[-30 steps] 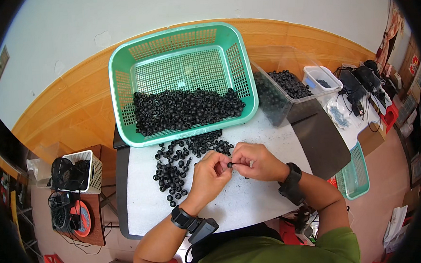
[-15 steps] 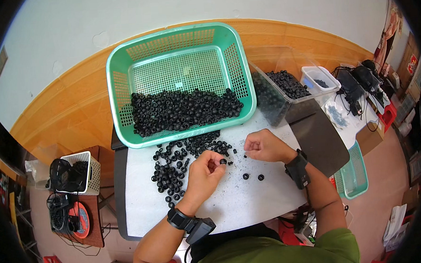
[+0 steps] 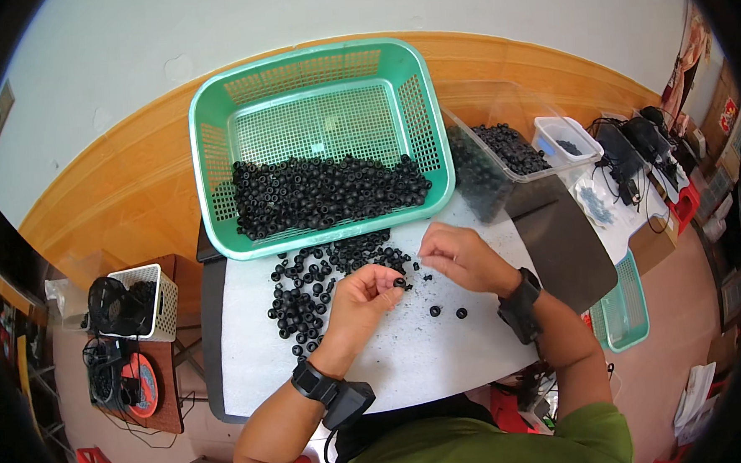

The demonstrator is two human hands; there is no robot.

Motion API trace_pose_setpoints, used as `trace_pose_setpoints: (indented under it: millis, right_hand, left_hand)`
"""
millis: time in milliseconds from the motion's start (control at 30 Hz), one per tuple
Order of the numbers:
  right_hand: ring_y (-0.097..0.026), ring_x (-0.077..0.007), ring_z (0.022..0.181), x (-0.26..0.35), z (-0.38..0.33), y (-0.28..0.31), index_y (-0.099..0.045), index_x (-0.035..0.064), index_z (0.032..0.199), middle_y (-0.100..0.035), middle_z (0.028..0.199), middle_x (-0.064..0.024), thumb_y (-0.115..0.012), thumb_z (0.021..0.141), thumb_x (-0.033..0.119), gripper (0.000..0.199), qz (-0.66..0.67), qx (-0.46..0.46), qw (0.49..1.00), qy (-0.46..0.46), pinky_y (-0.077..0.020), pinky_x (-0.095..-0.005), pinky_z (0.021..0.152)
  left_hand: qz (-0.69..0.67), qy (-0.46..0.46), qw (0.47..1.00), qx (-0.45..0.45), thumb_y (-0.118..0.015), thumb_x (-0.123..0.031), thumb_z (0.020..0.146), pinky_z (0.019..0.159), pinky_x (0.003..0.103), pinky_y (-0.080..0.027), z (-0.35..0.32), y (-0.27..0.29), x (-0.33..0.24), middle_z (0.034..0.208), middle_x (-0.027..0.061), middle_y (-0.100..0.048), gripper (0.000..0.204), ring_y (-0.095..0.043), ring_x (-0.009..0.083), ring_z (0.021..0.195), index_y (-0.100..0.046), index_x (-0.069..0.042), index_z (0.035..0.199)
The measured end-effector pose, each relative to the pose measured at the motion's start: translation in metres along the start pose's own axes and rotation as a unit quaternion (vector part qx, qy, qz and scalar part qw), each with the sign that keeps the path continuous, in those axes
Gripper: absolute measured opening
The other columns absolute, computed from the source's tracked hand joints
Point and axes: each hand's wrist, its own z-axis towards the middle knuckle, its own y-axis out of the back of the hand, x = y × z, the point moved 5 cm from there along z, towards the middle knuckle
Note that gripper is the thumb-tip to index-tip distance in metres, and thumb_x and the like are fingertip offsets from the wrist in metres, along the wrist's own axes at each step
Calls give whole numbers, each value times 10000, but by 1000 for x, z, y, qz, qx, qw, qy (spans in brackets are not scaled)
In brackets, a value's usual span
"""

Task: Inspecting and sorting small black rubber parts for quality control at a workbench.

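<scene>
My left hand pinches a small round black part with a hole between thumb and forefinger, above the white-covered tabletop. Just to its right, my right hand has its fingers drawn together in a pinch; what is in them, if anything, is too small to make out. A loose heap of similar black parts spreads to the left of my left hand and up toward the basket. Two black rounded parts lie apart from the heap, below my right hand.
A green mesh basket of black parts stands at the table's far side. Right of it is a clear plastic bin with more parts, then a small white tub. At left, a side table holds a white basket and a red dish.
My right hand has moved left and slightly up, closer to my left hand. My left hand still holds the black part and has shifted slightly right.
</scene>
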Motion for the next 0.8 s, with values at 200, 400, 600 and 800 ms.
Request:
trace_pose_setpoints:
  millis: [200, 400, 600, 800]
  right_hand:
    - [-518, -221, 698, 23, -5, -16, -544, 6, 832, -531, 779, -85, -597, 821, 37, 62, 61, 86, 994, 30, -425, -312, 634]
    - [-511, -207, 665, 14, -9, -22, -521, 13, 808, -534, 741, -82, -592, 856, 103, 124, 57, 105, 993, -19, -421, -312, 618]
    - [-496, -142, 577, 7, -10, -28, -524, 4, 792, -521, 653, -71, -621, 857, 133, 175, 108, 101, 987, -62, -408, -303, 536]
    - [-492, -101, 580, -16, -10, -8, -549, 14, 791, -521, 647, -48, -678, 811, 127, 173, 240, 0, 955, -174, -404, -275, 524]
  left_hand:
    - [208, -108, 972, -20, -623, 50, 797, 652, 201, -432, -6, -6, -9, 824, -2, -536, 134, -509, 77, 721, -598, -20, 909]
    - [277, -138, 951, -26, -626, 66, 766, 644, 223, -437, -9, -12, -17, 804, 21, -514, 160, -511, 98, 720, -589, -12, 900]
    - [290, -153, 945, -18, -622, 65, 774, 645, 213, -431, -11, -14, -19, 800, 10, -510, 164, -505, 84, 723, -590, -17, 913]
    - [108, -62, 992, -21, -616, 11, 833, 653, 189, -413, -6, -1, -6, 794, -37, -503, 134, -479, 43, 717, -576, -34, 954]
